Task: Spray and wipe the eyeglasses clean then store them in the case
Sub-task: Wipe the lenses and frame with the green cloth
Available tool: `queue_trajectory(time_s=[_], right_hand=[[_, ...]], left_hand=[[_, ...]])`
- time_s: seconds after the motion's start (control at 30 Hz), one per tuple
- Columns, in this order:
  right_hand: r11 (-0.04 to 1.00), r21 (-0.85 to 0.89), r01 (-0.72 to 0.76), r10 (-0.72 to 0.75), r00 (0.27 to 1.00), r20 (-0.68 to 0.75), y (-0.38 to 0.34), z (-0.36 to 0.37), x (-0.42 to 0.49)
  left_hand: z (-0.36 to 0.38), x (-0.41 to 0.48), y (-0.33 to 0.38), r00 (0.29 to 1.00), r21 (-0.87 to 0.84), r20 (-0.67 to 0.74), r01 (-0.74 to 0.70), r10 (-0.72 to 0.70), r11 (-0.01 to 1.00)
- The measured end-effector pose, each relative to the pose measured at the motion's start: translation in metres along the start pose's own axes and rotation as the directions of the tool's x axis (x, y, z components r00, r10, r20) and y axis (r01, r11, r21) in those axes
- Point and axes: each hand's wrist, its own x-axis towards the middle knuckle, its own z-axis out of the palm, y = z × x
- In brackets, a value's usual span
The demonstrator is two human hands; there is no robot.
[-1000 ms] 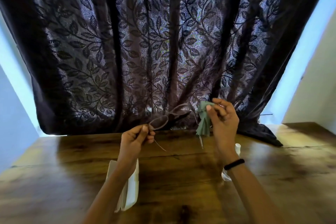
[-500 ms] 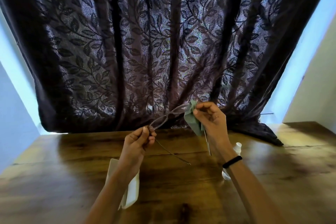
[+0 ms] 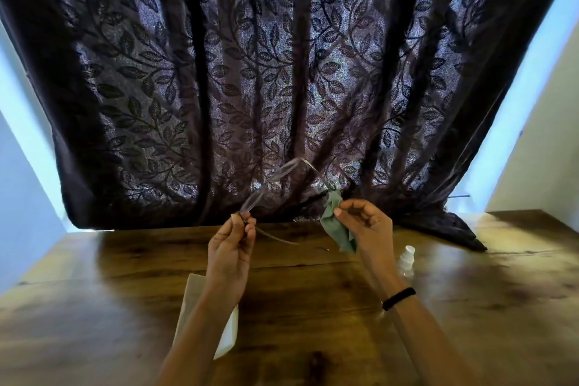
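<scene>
Aloft, eyeglasses (image 3: 282, 180) pinched in left hand (image 3: 232, 247); right-hand (image 3: 369, 232) fingers (image 3: 351, 208) around cloth (image 3: 336, 229).

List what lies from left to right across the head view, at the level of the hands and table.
White case → left hand → eyeglasses → green cloth → right hand → spray bottle.

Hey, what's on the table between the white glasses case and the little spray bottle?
Head view: only bare wooden table between the white case and spray bottle. The right forearm crosses above that stretch.
</scene>
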Motion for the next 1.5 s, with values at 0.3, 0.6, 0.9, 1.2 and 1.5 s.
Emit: queue_trajectory(time_s=[0.3, 0.6, 0.9, 1.2, 1.5], right_hand=[[0.991, 0.035, -0.125, 0.127, 0.99, -0.061, 0.015, -0.007, -0.018], [0.995, -0.031, -0.093, 0.093, 0.996, 0.003, -0.009, -0.01, 0.001], [0.996, 0.03, -0.081, 0.077, 0.989, 0.128, -0.026, -0.002, 0.017], [0.986, 0.009, -0.164, 0.163, 0.981, 0.103, -0.013, -0.003, 0.003], [0.969, -0.006, -0.245, 0.245, 0.968, 0.049, -0.001, -0.008, -0.016]], left_hand=[[-0.005, 0.004, 0.0, 1.0, 0.054, -0.01, -0.021, 0.021, 0.998], [-0.015, 0.004, 0.008, 0.983, 0.354, 0.122, 0.085, -0.136, 0.931], [-0.013, 0.001, 0.007, 0.972, 0.428, 0.148, 0.105, -0.184, 0.898], [-0.012, 0.008, 0.007, 0.991, 0.017, -0.076, 0.11, -0.109, 0.994], [-0.014, 0.013, 0.018, 0.983, -0.011, -0.176, -0.046, 0.043, 0.999]])
